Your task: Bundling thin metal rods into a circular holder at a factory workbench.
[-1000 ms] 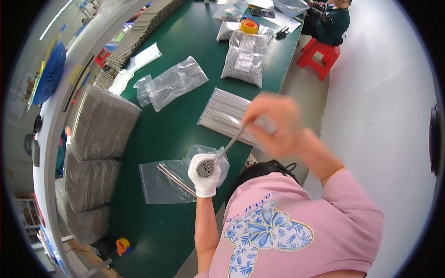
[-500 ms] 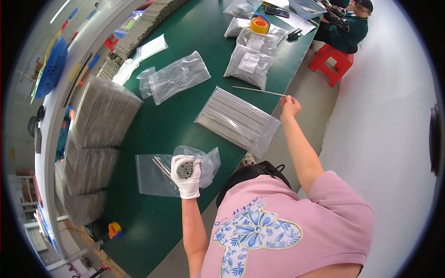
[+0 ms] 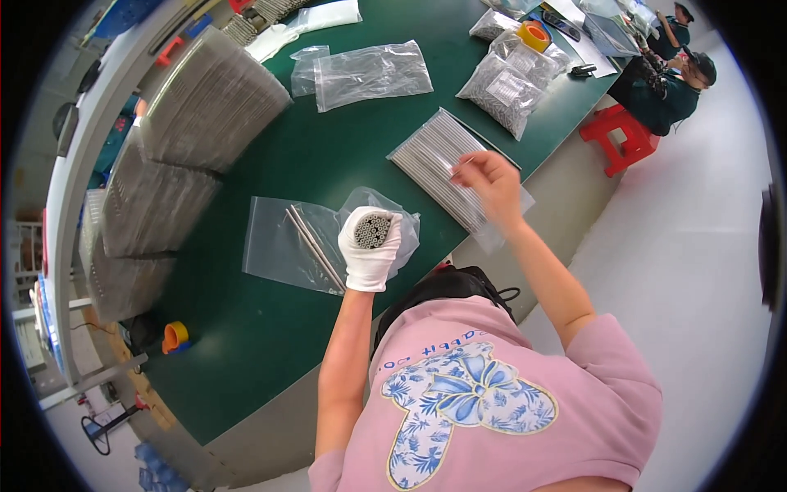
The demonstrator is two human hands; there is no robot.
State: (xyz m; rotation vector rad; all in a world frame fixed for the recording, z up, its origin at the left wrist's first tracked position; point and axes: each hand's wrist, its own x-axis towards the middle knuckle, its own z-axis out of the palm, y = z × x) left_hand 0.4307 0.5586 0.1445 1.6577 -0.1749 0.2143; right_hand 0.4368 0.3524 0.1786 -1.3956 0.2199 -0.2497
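My left hand [image 3: 369, 264], in a white knit glove, is wrapped round a bundle of thin metal tubes [image 3: 373, 232], their round ends facing up. Under it lies a clear plastic bag [image 3: 275, 238] with a few loose tubes [image 3: 316, 250] on or in it. My right hand [image 3: 496, 187], bare and slightly blurred, is over a clear pack of tubes [image 3: 434, 156] laid side by side. Its fingers are loosely bent and apart, with no tube visible in them. A thin rod [image 3: 485, 141] lies along the far edge of that pack.
Empty clear bags [image 3: 373, 78] lie farther back. Bags of small grey parts [image 3: 502, 86] and an orange tape roll [image 3: 534, 35] are at the far right. Tall stacks of packed tubes [image 3: 209, 98] line the left. Co-workers [image 3: 668, 94] sit beyond, near a red stool [image 3: 619, 139].
My right hand has let go of the thin rod and moved in over the pack of tubes. My left hand keeps its bundle. The whole view has shifted.
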